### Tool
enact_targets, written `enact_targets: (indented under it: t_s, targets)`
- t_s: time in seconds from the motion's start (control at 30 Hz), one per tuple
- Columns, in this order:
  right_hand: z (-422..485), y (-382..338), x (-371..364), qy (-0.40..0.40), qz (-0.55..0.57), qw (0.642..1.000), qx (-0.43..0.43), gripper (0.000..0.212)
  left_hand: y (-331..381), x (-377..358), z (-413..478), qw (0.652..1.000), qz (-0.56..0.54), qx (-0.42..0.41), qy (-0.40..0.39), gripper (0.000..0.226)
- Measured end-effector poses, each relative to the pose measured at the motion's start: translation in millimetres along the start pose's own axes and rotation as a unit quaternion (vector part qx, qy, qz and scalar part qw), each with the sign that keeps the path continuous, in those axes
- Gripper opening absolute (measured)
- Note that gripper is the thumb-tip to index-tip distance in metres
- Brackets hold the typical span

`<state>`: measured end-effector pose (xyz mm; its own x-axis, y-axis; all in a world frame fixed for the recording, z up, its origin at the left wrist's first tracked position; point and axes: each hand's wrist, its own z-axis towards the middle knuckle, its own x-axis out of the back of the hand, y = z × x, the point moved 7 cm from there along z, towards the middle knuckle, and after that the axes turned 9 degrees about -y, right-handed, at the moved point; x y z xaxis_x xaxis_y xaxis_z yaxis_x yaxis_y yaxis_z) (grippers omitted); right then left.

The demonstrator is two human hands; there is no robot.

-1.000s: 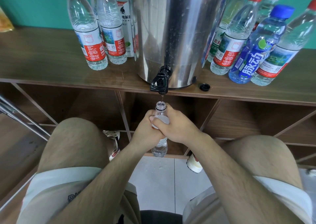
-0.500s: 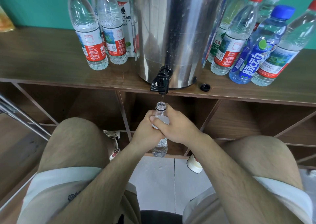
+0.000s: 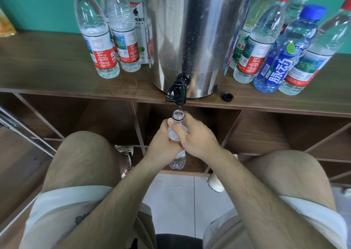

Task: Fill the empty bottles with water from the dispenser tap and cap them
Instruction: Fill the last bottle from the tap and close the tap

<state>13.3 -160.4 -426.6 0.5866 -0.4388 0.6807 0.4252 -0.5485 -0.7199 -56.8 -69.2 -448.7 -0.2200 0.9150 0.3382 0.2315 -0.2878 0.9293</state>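
Left grip (image 3: 161, 146) and right grip (image 3: 198, 140) both clutching bottle (image 3: 177, 160), holding its mouth just under tap (image 3: 177, 92), water (image 3: 179, 107) trickling in, cap (image 3: 227, 96) lying right of tap

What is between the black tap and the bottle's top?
In the head view, only a thin stream of water drops from the tap into the open bottle.

Dispenser (image 3: 190, 39) stands mid-shelf (image 3: 47, 73), its tap (image 3: 177, 92) overhanging the front edge. Left bottle group (image 3: 98, 45) and right bottle group (image 3: 262, 45) flank it. Loose cap (image 3: 227, 96) lies just right of its base. Open bottle (image 3: 178, 160) sits directly below the tap, gripped between left hand (image 3: 161, 146) and right hand (image 3: 197, 136).
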Motion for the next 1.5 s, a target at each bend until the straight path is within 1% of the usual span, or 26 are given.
enact_targets:
  t_s: [0.1,0.2,0.33,0.4,0.43,0.57,0.67,0.8,0.9,0.97,1.07,1.17,1.3,1.5]
  targets:
    - [-0.1,-1.3,1.7,0.008,-0.002,1.000,-0.002,0.049,0.1,-1.6,2.2,1.000,0.010,0.000,0.006,0.056]
    - [-0.1,-4.2,1.3,0.015,-0.006,1.000,-0.001,0.051,-2.2,-2.2,2.9,1.000,0.011,0.009,0.013,0.066]
    - [-0.7,-7.9,9.3,0.047,0.006,0.999,0.001,0.047,-6.6,-1.1,1.8,0.999,-0.023,0.029,0.016,0.083]
    - [-1.1,-9.4,14.4,0.060,0.019,0.998,0.004,0.047,-6.1,-3.0,1.7,0.999,-0.031,0.032,0.008,0.086]
    - [-1.4,-10.6,16.0,0.063,0.021,0.998,0.006,0.047,-5.3,-3.8,2.1,0.999,-0.026,0.029,0.004,0.084]
    - [-3.2,-15.2,17.1,0.062,0.016,0.998,0.015,0.047,-1.8,-3.9,5.0,1.000,0.017,0.008,0.003,0.064]
    - [-3.6,-15.5,18.2,0.049,0.015,0.999,0.010,0.052,-1.4,-3.8,4.3,1.000,0.023,0.001,0.006,0.062]
    - [-4.0,-14.0,18.1,0.031,0.046,0.998,0.005,0.068,1.5,-1.8,2.8,0.999,0.043,-0.025,0.023,0.053]
    - [-3.9,-8.2,14.4,0.007,0.046,0.999,-0.005,0.085,-1.3,3.4,2.0,0.997,0.051,-0.012,0.053,0.051]
    - [-3.3,-2.8,10.4,-0.011,0.044,0.999,-0.017,0.091,-4.3,4.7,2.1,0.997,0.043,-0.001,0.061,0.050]
    - [-0.5,1.9,5.1,-0.026,0.033,0.999,-0.021,0.081,-6.6,2.7,2.6,0.997,0.042,0.004,0.059,0.052]
    - [2.7,4.2,1.3,-0.023,0.012,0.999,-0.023,0.073,-8.8,0.3,2.9,0.997,0.053,0.006,0.054,0.052]
    - [5.9,9.7,-1.5,-0.014,0.006,0.999,-0.029,0.074,-11.9,-0.9,4.4,0.998,0.046,0.019,0.044,0.053]
    - [6.8,16.3,-8.0,-0.016,0.036,0.999,-0.028,0.072,-17.4,-1.1,4.4,0.998,0.034,0.038,0.040,0.048]
